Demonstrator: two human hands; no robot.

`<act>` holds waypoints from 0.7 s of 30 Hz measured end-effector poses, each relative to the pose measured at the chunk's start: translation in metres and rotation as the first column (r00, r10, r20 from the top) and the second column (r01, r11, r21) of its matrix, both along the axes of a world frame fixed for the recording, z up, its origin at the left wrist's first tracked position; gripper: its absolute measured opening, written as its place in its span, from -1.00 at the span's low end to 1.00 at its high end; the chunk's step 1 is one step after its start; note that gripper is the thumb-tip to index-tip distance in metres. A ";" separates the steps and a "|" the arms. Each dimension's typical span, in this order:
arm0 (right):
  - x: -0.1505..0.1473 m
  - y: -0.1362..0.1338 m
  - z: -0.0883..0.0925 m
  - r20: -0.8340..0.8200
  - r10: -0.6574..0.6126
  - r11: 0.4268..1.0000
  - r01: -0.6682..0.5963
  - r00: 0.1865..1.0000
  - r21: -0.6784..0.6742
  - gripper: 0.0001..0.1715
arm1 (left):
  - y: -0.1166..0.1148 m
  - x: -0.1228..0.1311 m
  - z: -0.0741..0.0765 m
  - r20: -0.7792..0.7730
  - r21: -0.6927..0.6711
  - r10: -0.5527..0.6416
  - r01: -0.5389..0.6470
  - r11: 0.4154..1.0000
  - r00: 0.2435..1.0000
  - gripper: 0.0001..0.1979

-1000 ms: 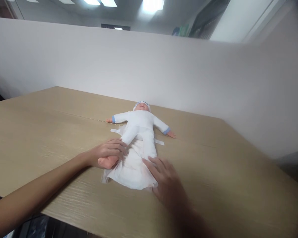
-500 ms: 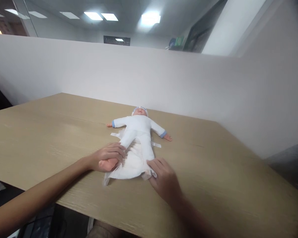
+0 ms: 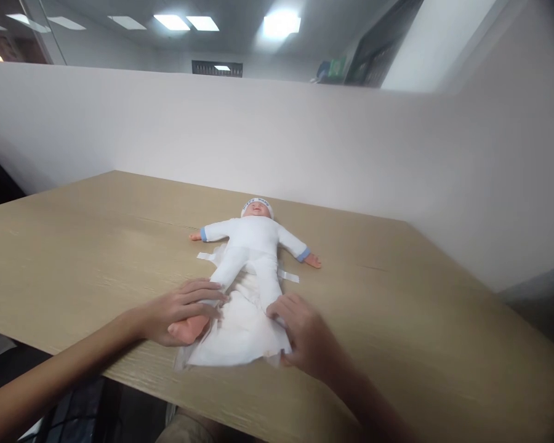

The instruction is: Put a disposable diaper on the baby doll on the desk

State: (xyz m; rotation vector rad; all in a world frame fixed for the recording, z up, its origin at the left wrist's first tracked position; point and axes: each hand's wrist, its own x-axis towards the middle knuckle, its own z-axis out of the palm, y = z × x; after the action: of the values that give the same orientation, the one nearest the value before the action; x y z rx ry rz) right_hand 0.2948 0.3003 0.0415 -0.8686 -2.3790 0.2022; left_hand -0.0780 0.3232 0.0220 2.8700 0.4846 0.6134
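A baby doll (image 3: 253,231) in a white suit with blue cuffs and a printed white cap lies on its back, arms spread and legs apart. Under its hips and between its legs spreads an unfolded white diaper (image 3: 233,338), its side tabs (image 3: 289,276) sticking out at the waist. My left hand (image 3: 184,307) is wrapped over the doll's lower leg on the left; a bare foot (image 3: 189,330) shows below my palm. On the other side my right hand (image 3: 305,332) closes its fingers on the other leg near the ankle, by the diaper's edge. That foot is mostly hidden.
The wooden table (image 3: 96,246) extends to both sides of the doll. Behind it stands a white partition wall (image 3: 189,135) with glass above. Below the front edge, dark items and a cable are partly visible.
Both hands have come nearer to me, and the left one also shifted left. The doll's legs and the diaper's front end now lie closer to the table's front edge.
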 end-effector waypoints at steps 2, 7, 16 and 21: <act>0.000 0.001 -0.003 0.019 0.004 1.000 -0.004 1.000 -0.021 -0.55 | 0.000 0.000 0.000 -0.021 -0.004 0.004 -0.004 1.000 1.000 -0.45; 0.001 0.002 -0.006 0.098 0.092 0.995 -0.088 0.991 -0.037 -0.23 | -0.001 0.002 0.000 0.008 -0.022 0.010 -0.010 1.000 1.000 -0.47; -0.008 0.000 0.003 0.169 0.233 0.972 -0.232 0.958 -0.028 -0.23 | -0.001 0.003 -0.002 0.064 -0.035 0.005 -0.003 0.999 0.998 -0.49; -0.018 0.004 -0.001 0.077 0.266 0.964 -0.264 0.961 -0.040 -0.42 | 0.000 0.004 -0.003 0.109 -0.046 -0.005 0.010 0.999 0.994 -0.49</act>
State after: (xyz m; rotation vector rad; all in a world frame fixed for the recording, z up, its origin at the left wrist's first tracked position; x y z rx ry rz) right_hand 0.2769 0.3042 0.0403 -0.5769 -2.5708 0.3136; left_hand -0.0740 0.3229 0.0192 2.7754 0.4647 0.7420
